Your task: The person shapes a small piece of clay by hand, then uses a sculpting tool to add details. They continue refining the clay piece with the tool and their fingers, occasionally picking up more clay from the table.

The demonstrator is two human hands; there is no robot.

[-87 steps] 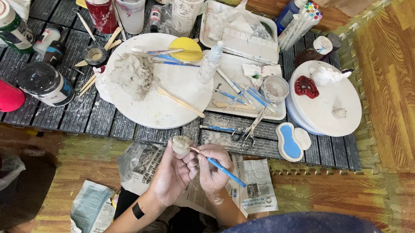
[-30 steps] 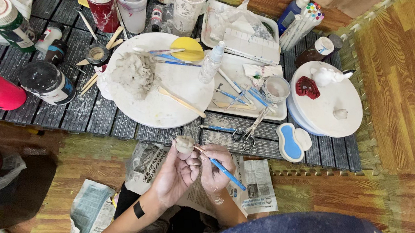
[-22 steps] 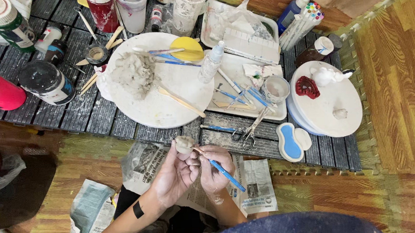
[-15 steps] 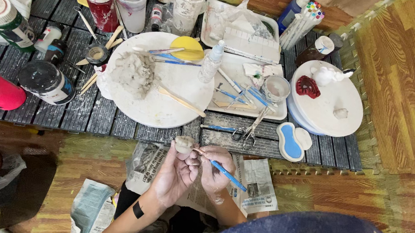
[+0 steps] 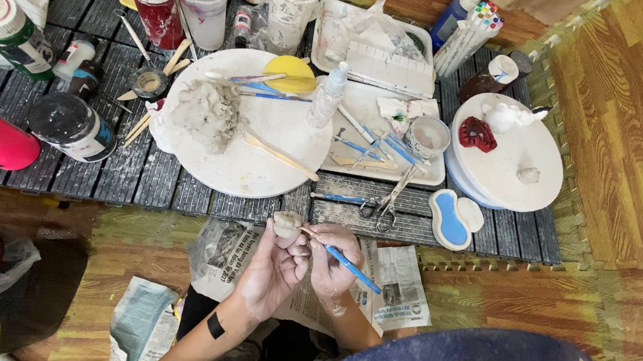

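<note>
My left hand (image 5: 271,271) holds a small grey lump of clay (image 5: 287,223) between its fingertips, just in front of the dark slatted table's near edge. My right hand (image 5: 332,261) grips a blue-handled modelling tool (image 5: 344,261), whose tip touches the clay lump. Both hands hover close together over a sheet of newspaper (image 5: 228,249). Ahead on the table lies a round white board (image 5: 256,159) carrying a big grey mass of clay (image 5: 206,115) and a wooden tool (image 5: 283,157).
Scissors (image 5: 389,204) lie near my hands. A white tray (image 5: 365,109) holds tools and a small cup. A white turntable (image 5: 512,159) carries a red piece and white figures. Paint bottles, jars, cups and markers crowd the table's back. A blue-and-white palette (image 5: 451,220) sits right.
My hands have stayed in nearly the same place; the clay lump has turned slightly in my left fingers while the blue tool keeps working at it.
</note>
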